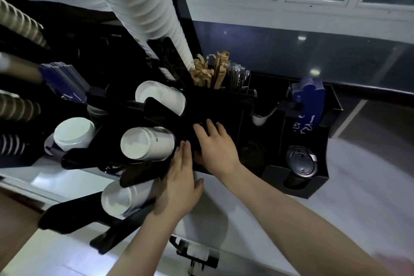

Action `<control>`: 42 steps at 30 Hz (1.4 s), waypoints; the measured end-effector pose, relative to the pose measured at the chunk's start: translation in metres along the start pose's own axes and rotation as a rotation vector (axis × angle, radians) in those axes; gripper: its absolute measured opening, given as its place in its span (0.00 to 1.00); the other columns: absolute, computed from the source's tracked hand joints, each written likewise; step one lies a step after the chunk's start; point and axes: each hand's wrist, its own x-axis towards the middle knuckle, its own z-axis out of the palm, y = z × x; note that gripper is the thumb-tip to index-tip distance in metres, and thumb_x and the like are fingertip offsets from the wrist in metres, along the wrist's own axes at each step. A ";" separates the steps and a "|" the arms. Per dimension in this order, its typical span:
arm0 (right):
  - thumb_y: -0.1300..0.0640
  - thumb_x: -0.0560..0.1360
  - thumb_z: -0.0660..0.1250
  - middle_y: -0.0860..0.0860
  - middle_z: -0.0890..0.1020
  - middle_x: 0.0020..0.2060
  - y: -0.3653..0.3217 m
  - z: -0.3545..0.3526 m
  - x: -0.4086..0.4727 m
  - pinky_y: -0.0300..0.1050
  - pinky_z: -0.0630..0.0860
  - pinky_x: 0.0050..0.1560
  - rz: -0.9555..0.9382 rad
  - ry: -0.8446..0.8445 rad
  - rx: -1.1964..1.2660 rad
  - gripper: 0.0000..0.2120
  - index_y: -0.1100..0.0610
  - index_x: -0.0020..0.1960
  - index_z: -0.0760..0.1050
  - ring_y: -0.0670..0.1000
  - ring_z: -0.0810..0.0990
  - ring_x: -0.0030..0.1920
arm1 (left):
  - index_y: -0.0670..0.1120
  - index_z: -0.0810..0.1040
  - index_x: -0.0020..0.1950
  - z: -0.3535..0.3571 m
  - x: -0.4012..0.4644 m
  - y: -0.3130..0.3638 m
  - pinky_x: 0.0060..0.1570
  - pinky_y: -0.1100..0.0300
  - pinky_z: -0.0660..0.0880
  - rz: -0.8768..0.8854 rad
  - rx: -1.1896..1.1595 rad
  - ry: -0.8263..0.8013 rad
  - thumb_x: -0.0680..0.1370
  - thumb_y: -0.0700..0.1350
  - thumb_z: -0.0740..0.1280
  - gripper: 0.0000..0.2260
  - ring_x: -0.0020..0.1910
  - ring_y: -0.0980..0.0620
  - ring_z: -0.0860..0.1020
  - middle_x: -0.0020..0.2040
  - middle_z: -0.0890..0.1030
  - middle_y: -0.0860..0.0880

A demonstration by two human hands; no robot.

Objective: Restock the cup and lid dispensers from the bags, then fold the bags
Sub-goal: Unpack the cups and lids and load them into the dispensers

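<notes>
A black cup dispenser stands on the white counter, with white cup stacks poking out of its slots: one at the top, one in the middle, one low down. A tall stack of white cups rises from the top slot toward the camera. My left hand lies flat against the dispenser's side beside the middle stack, fingers straight. My right hand presses flat on the dispenser's black face just right of it. No bag is in view.
A white lid stack sits at left, brown cup stacks at the far left. Brown sugar packets and stirrers stand behind. A black organiser at right holds blue sleeves and a dark lid.
</notes>
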 end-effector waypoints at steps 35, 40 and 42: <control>0.56 0.70 0.68 0.51 0.83 0.45 0.027 0.009 -0.033 0.53 0.70 0.62 -0.137 0.055 -0.202 0.08 0.53 0.49 0.82 0.55 0.80 0.48 | 0.42 0.50 0.78 0.008 0.016 -0.001 0.73 0.61 0.41 0.167 0.363 -0.070 0.76 0.45 0.63 0.34 0.77 0.48 0.45 0.78 0.49 0.45; 0.51 0.65 0.75 0.54 0.79 0.61 0.024 0.006 -0.055 0.67 0.63 0.66 -0.061 0.149 -0.138 0.26 0.55 0.62 0.79 0.57 0.75 0.65 | 0.47 0.45 0.78 0.006 0.022 0.003 0.74 0.55 0.43 0.093 0.387 -0.104 0.78 0.50 0.58 0.33 0.77 0.51 0.41 0.79 0.42 0.49; 0.53 0.65 0.75 0.54 0.79 0.61 0.029 0.003 -0.068 0.67 0.65 0.66 -0.071 0.262 -0.029 0.24 0.55 0.61 0.79 0.56 0.75 0.65 | 0.48 0.44 0.78 0.008 0.022 0.010 0.74 0.54 0.41 0.127 0.395 -0.101 0.78 0.50 0.58 0.33 0.77 0.50 0.40 0.78 0.40 0.48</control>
